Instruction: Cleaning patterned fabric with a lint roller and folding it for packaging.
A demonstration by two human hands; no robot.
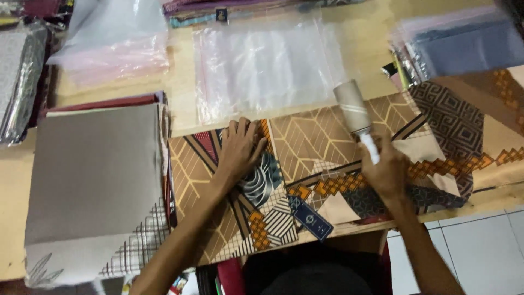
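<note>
A folded patterned cloth (322, 142) in brown, orange and black lies across the wooden table in front of me. My left hand (238, 150) presses flat on its left part, fingers spread. My right hand (386, 169) grips the white handle of a lint roller (353, 109), whose beige roll rests on the cloth's upper edge. A dark blue tag (312, 219) hangs off the cloth near the table's front edge.
A grey folded cloth stack (93, 175) sits at the left. Clear plastic bags (262, 65) lie beyond the patterned cloth, with more bagged fabrics (464, 46) at the back right and a pinkish bag (114, 54) at the back left. White floor tiles (480, 251) show at the lower right.
</note>
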